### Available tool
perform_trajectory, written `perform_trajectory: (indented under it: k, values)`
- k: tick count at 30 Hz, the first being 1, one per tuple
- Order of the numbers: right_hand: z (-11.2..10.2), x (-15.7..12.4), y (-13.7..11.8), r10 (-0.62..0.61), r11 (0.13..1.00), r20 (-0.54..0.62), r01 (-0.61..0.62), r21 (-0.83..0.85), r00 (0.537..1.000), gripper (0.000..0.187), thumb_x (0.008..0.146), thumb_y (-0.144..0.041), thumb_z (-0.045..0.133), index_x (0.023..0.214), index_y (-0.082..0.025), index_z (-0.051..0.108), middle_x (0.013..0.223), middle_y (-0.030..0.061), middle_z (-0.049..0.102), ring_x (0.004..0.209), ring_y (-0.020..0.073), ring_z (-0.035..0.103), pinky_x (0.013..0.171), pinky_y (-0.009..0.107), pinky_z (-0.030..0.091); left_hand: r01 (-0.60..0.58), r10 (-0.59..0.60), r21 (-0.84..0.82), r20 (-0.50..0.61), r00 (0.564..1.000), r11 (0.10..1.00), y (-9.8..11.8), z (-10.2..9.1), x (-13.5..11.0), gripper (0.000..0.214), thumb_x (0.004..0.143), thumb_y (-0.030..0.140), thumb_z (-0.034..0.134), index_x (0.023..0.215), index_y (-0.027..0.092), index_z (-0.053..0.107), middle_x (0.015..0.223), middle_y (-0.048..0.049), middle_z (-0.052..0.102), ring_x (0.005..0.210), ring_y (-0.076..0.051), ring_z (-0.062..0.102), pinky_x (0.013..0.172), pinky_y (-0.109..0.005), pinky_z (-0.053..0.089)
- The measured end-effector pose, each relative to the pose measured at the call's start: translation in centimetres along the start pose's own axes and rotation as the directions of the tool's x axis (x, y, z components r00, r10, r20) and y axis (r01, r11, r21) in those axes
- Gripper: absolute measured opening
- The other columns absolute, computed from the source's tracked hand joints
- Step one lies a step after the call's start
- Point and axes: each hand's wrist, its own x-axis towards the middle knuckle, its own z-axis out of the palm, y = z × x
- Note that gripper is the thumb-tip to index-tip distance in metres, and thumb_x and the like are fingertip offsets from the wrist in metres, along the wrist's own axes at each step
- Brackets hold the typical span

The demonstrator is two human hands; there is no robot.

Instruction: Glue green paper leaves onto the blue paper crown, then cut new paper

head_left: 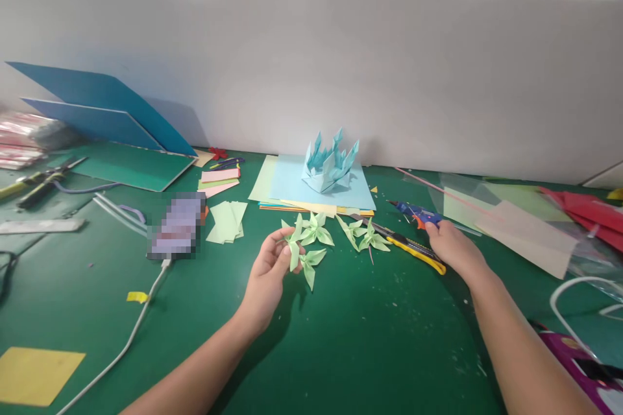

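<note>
My left hand (270, 267) is closed in a pinch on a light green folded paper flower (302, 259), held just above the green table mat (341, 337). Two more green paper flowers lie on the mat: one (314, 230) right behind my fingers, another (365, 235) further right. My right hand (450, 245) reaches to the blue glue gun (415, 213) and its fingers rest on the gun's rear end; whether it grips is hard to see. A yellow utility knife (413, 251) lies just in front of that hand.
A pale blue folded paper crown (329, 159) stands on stacked coloured sheets (292, 185). Left of centre lie a phone (176, 227) with a white cable, small paper strips (224, 220), pliers (36, 183) and blue boards (102, 110). Red paper (586, 211) and clear film lie right. A grey partition stands behind.
</note>
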Motion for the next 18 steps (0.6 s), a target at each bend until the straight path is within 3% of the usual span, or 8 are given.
perform_trajectory:
  k: [13,16,18]
  values:
    - [1.3,0.2,0.0,-0.023,1.0,-0.051,0.023,0.004,0.998,0.041,0.091,-0.034,0.027,0.102,-0.007,0.056,0.094,0.0211,0.065,0.082,0.0289,0.064,0.062,0.033,0.045,-0.01,0.006,0.049,0.081,0.997,0.999,-0.3,0.6,-0.2,0.027,0.075,0.032,0.066,0.099,0.022,0.058,0.07,0.001,0.062,0.052,-0.009,0.045,0.056,-0.025,0.039]
    - [0.8,-0.8,-0.5,-0.077,0.997,-0.158,0.078,-0.001,0.984,0.039,0.089,-0.037,0.033,0.102,-0.007,0.055,0.099,0.0226,0.061,0.092,0.032,0.06,0.07,0.037,0.045,-0.014,0.008,0.06,0.097,0.995,0.998,-0.4,0.5,-0.2,0.029,0.074,0.035,0.067,0.099,0.022,0.058,0.07,0.0008,0.062,0.052,-0.009,0.045,0.055,-0.026,0.039]
    - [0.5,-2.4,-1.7,-0.205,0.97,-0.3,0.235,0.066,0.932,0.035,0.087,-0.038,0.038,0.1,-0.01,0.055,0.098,0.0199,0.06,0.095,0.0315,0.057,0.076,0.039,0.045,-0.012,0.005,0.064,0.115,0.993,0.998,-0.5,0.6,-0.3,0.031,0.074,0.037,0.068,0.098,0.022,0.058,0.07,0.0007,0.063,0.053,-0.01,0.045,0.055,-0.025,0.039]
